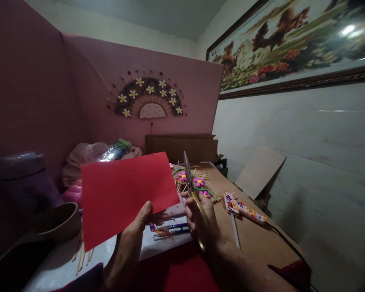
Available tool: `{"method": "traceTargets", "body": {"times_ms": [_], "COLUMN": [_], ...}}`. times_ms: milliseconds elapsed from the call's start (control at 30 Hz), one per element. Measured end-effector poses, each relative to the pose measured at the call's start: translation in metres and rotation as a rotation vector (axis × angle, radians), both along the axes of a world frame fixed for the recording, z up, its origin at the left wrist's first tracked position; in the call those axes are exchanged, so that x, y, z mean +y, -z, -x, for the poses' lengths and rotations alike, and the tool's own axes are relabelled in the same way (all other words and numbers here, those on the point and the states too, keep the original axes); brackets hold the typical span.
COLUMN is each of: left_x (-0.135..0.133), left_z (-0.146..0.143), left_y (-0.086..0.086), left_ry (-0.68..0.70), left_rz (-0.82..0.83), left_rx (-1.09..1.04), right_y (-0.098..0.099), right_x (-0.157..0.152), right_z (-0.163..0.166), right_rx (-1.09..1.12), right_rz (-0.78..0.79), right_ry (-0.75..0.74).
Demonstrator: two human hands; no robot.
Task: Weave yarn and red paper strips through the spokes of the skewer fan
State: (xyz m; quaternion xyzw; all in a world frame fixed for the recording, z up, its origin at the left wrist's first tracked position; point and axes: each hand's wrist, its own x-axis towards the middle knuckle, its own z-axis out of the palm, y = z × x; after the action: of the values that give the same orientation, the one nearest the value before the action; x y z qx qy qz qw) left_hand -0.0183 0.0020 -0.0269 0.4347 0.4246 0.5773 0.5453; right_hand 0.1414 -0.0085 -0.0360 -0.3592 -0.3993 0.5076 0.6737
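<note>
My left hand [134, 235] pinches a sheet of red paper [124, 194] by its lower edge, thumb on the front, and holds it up over the table. Just right of the sheet, my right hand [200, 221] grips gold-handled scissors [192, 190]. Their blades point upward and look closed, a little apart from the paper's right edge. Behind the scissors lies a craft piece of wooden sticks with pink flowers and green trim [193, 180].
A glue gun with a patterned body [245, 210] and its black cord lie on the brown table [255, 239] at right. A wooden bowl [59, 219], loose sticks [82, 253] and plastic bags sit at left. A pink board with a fan decoration [147, 99] stands behind; cardboard leans on the right wall.
</note>
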Motion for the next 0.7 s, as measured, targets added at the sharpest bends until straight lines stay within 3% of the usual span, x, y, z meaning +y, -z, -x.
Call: {"method": "traceTargets", "body": {"times_ms": [100, 333, 500, 700], "left_x": [0.008, 0.017, 0.015, 0.015], "left_z": [0.002, 0.009, 0.008, 0.01], "left_y": [-0.003, -0.006, -0.008, -0.005], "left_ry": [-0.075, -0.11, -0.091, -0.055], "left_rz": [-0.048, -0.081, -0.079, -0.069], "left_rx": [-0.063, -0.08, -0.043, -0.005], "right_y": [-0.003, -0.015, -0.044, -0.079], "right_x": [-0.002, -0.004, -0.012, 0.005], "right_z": [-0.001, -0.006, -0.025, -0.078], "right_rx": [0.01, 0.042, -0.026, -0.391], "right_rz": [-0.051, -0.183, -0.089, 0.118], "right_ry": [0.102, 0.295, 0.267, 0.143]}}
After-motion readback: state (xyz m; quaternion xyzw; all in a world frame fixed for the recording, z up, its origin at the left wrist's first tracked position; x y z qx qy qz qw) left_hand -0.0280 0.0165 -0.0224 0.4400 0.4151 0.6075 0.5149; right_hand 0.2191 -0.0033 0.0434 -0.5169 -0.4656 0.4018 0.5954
